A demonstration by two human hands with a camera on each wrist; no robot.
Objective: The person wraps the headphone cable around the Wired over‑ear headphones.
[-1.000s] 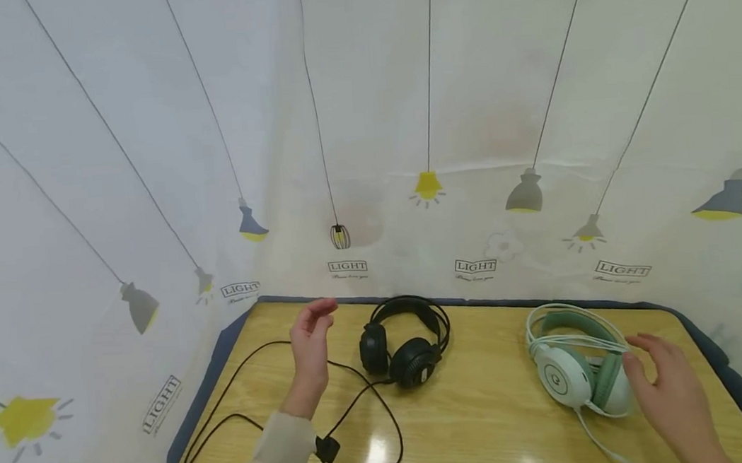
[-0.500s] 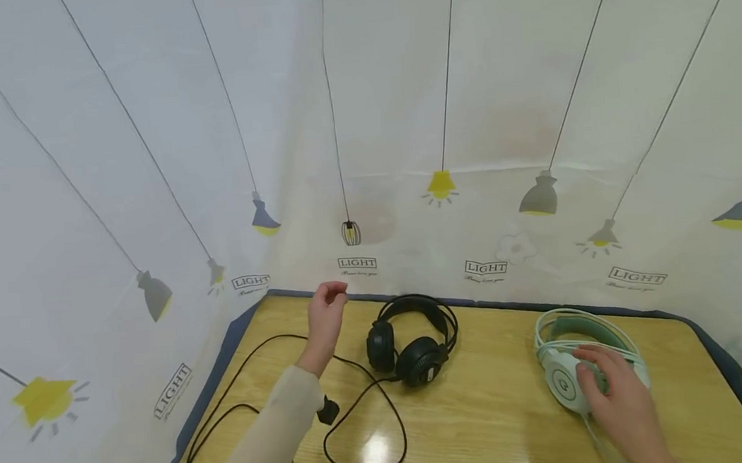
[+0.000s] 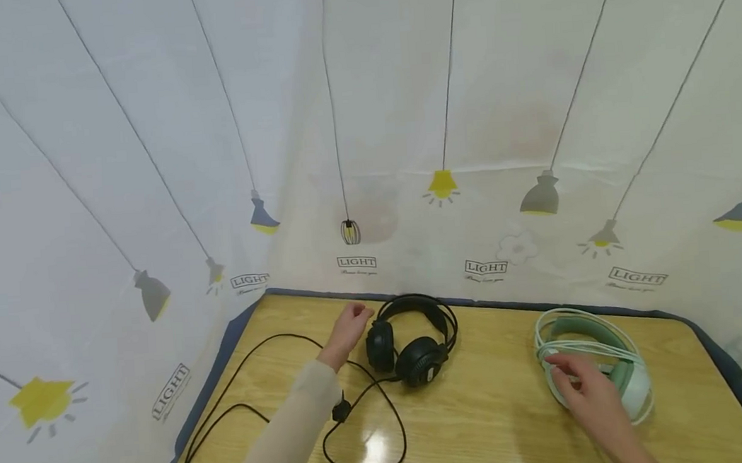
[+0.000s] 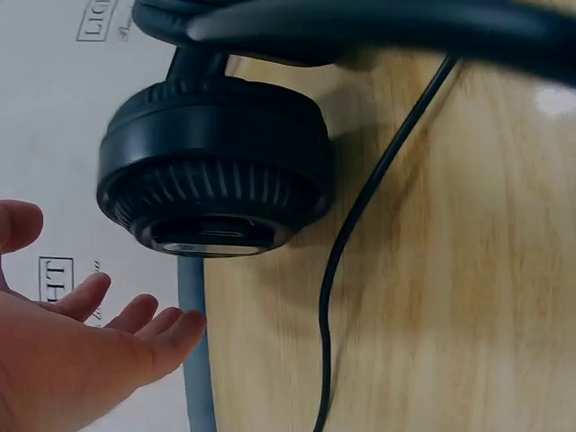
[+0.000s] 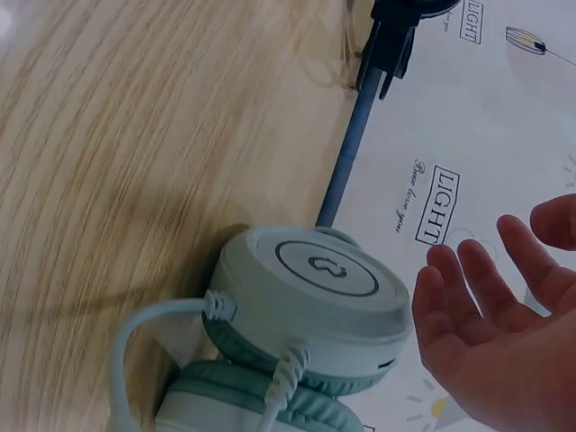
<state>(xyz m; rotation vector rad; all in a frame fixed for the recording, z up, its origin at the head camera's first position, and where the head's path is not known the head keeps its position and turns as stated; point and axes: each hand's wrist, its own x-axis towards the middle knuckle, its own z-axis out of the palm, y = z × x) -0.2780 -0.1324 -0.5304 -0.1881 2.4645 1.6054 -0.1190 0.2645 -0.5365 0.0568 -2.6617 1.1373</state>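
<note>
A pair of black headphones [image 3: 418, 356] lies near the back edge of the wooden table, its cable running left. My left hand [image 3: 349, 326] is just left of its headband in the head view. Relaxed fingers stand apart from the black ear cup [image 4: 216, 171] in the left wrist view, holding nothing. To the right lies a mint-green headset [image 3: 621, 358] with pale cables across it. Over its left ear cup hovers my right hand [image 3: 586, 388], hiding part of it. Bent, spread fingers hold nothing beside the round ear cup [image 5: 315, 279] in the right wrist view.
The black cable [image 3: 396, 428] loops over the front left of the table [image 3: 485, 423], with a small black block [image 3: 341, 410] on it by the left sleeve. A pale lamp-printed cloth [image 3: 402, 116] stands behind and left of the table.
My right hand has moved left, from the mint headset's right side to over its left ear cup. My left hand has moved right and lower, closer to the black headphones. Both headsets stay put.
</note>
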